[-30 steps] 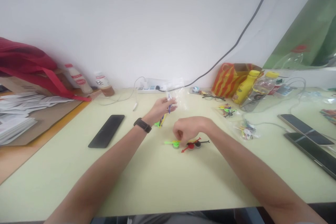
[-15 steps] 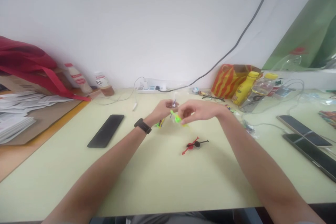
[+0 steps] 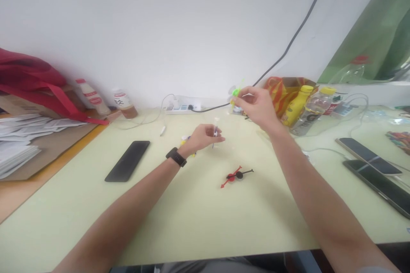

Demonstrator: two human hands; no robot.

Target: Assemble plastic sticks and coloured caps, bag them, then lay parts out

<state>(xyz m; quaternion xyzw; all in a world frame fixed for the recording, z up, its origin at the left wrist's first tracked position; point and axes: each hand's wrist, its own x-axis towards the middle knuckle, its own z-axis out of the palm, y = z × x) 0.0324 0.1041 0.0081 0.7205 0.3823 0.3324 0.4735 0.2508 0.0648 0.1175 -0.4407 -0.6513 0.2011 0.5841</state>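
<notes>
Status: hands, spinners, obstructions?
Left hand pinching blue-and-white piece; right hand raised, gripping green spinner. Red arrow spinner, black arrow spinner overlapping on table. Right forearm hides part of table.

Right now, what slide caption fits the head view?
Right hand holds green piece, left hand slim piece; red piece and black piece lie on the table.

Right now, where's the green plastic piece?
In the head view, the green plastic piece is right of centre, held by the right hand, left of the striped bag.
</notes>
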